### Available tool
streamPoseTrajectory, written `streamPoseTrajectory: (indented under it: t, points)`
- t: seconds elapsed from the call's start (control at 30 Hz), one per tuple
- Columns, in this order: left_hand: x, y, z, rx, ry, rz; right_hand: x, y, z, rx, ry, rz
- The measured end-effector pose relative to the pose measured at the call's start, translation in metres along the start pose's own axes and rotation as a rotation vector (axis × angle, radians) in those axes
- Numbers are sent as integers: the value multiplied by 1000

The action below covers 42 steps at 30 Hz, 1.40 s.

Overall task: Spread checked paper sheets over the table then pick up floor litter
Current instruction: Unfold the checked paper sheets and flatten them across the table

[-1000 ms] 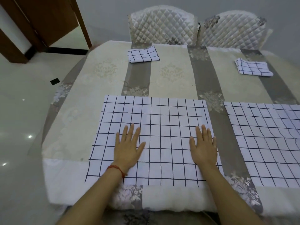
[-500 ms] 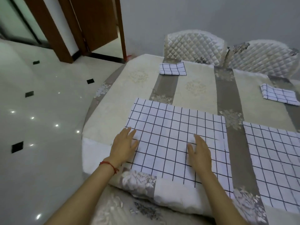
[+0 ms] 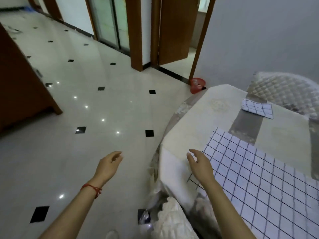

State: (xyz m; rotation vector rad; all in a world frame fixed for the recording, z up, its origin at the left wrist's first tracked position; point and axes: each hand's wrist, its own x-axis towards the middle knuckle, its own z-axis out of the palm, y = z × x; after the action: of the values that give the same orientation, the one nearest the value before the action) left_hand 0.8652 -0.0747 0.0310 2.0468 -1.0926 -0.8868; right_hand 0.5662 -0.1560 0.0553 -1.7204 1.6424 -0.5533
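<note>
Two hands up, both empty, fingers loosely curled. Left hand (image 3: pixel 109 165) hangs over the floor (image 3: pixel 86 152), red string (image 3: pixel 92 188) on its wrist. Right hand (image 3: pixel 201 165) hovers over the surface (image 3: pixel 195 126) corner, just beside the open sheet (image 3: pixel 259 178), which lies flat on the near side. Folded sheet (image 3: pixel 258 109) sits farther back, near the quilted chair (image 3: pixel 283 87). Red bin (image 3: pixel 197 85) on the floor by the doorway. Far litter: too blurred to tell.

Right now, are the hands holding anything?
No. The left hand hangs loosely curled over the floor, and the right hand hovers empty by the checked sheet.
</note>
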Motion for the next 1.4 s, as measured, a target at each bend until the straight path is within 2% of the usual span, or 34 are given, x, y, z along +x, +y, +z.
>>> streamPoseTrajectory:
  t: [0.17, 0.3, 0.53, 0.8, 1.03, 1.23, 1.4]
  points:
    - [26, -78, -96, -61, 78, -137, 37, -86, 97, -34, -130, -74]
    - [40, -135, -149, -104, 100, -269, 56, -136, 179, -20, -297, -54]
    - [82, -184, -176, -191, 10, -445, 75, -140, 248, -2, -417, 160]
    - [225, -157, -177, -197, -77, -414, 157, -118, 274, 79, -368, 380]
    - [357, -131, -184, -200, -158, -536, 271, -135, 280, 109, -365, 519]
    - [461, -115, -194, -117, -200, -583, 390, -174, 276, 209, -240, 522]
    - [570, -95, -189, -24, -297, -552, 479, -179, 274, 316, -79, 594]
